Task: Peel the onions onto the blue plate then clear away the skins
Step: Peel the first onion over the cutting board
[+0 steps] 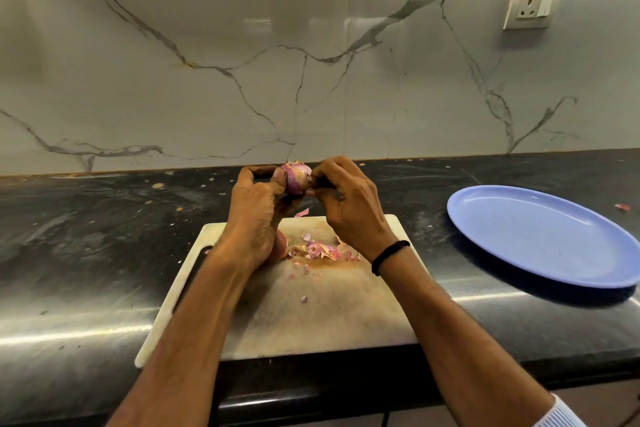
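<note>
Hands close from both sides on a small round purple-skinned onion [296, 178], held in the air above the far edge of the board. The left hand [256, 215] cups it, thumb pressed on its left side and fingers curled behind. The right hand [349, 204] pinches at the onion's right end with bent fingertips; what exactly they pinch is too small to tell. A black band [389, 256] circles the right wrist.

Below the hands lies a cream rectangular chopping board [329, 315] with a slot handle on its left side, its near edge at the counter's front. A loose heap of pink and tan onion skins [322, 250] sits in the board's far half, with smaller flakes scattered nearer. One pink scrap [302, 212] lies at the far edge.

To the right, well apart from the board, a blue oval plastic plate [540, 236] rests on the black stone counter [104, 236], its smooth inner surface showing from rim to rim. A small skin fragment [622, 207] lies on the counter just beyond the plate's right side. Behind stands a white veined marble wall [207, 80] with a white socket [531, 7] at upper right.
</note>
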Demonstrator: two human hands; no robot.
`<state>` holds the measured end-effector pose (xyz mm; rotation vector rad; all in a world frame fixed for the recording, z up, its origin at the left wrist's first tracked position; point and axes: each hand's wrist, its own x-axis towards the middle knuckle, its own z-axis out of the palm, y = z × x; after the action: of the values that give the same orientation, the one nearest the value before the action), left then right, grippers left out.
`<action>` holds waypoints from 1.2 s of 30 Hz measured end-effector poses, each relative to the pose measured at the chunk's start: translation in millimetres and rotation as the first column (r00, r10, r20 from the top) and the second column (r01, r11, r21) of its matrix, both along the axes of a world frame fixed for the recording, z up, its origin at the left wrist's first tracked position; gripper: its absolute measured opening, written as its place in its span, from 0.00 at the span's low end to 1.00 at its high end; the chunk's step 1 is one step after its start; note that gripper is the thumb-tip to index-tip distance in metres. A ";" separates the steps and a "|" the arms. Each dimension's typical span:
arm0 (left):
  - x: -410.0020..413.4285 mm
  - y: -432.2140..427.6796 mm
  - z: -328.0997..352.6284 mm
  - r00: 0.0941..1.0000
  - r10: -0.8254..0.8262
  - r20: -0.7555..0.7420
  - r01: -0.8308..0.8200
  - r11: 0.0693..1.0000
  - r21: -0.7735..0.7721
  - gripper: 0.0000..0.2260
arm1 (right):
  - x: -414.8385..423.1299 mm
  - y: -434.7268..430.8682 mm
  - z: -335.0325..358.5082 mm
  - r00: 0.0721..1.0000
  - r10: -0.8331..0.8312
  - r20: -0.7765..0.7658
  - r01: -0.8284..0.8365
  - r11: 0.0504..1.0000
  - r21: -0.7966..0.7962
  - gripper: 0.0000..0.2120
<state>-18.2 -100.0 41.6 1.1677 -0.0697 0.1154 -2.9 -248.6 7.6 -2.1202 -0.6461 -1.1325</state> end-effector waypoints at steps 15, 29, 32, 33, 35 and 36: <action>3.5 2.2 -1.8 1.000 0.010 0.003 -0.011 0.999 0.038 0.05 | -0.1 1.4 2.5 0.999 0.023 0.023 -0.025 0.996 0.082 0.10; 2.9 4.5 2.5 0.996 -0.030 -0.088 0.019 0.992 -0.123 0.09 | -1.7 1.3 1.1 0.997 -0.039 0.062 0.032 0.993 0.110 0.04; 1.6 4.7 3.5 0.994 -0.034 -0.101 0.020 0.991 -0.132 0.08 | -1.8 0.2 3.0 0.997 -0.056 0.059 0.047 0.988 0.144 0.05; 0.8 4.4 4.1 0.994 -0.039 -0.103 0.025 0.991 -0.133 0.07 | -2.7 -0.1 3.7 0.997 -0.056 0.062 0.045 0.987 0.156 0.07; -0.2 4.3 4.7 0.993 -0.044 -0.108 0.029 0.991 -0.130 0.07 | -5.7 -0.4 5.6 0.998 -0.039 0.057 0.029 0.985 0.168 0.13; -0.3 4.4 4.7 0.993 -0.042 -0.110 0.028 0.992 -0.124 0.07 | -7.0 -0.3 6.4 0.998 -0.031 0.054 0.022 0.986 0.163 0.16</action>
<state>-18.5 -95.6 46.3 1.0483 0.0159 0.0228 -9.8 -248.9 13.9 -1.9703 -0.5331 -1.2213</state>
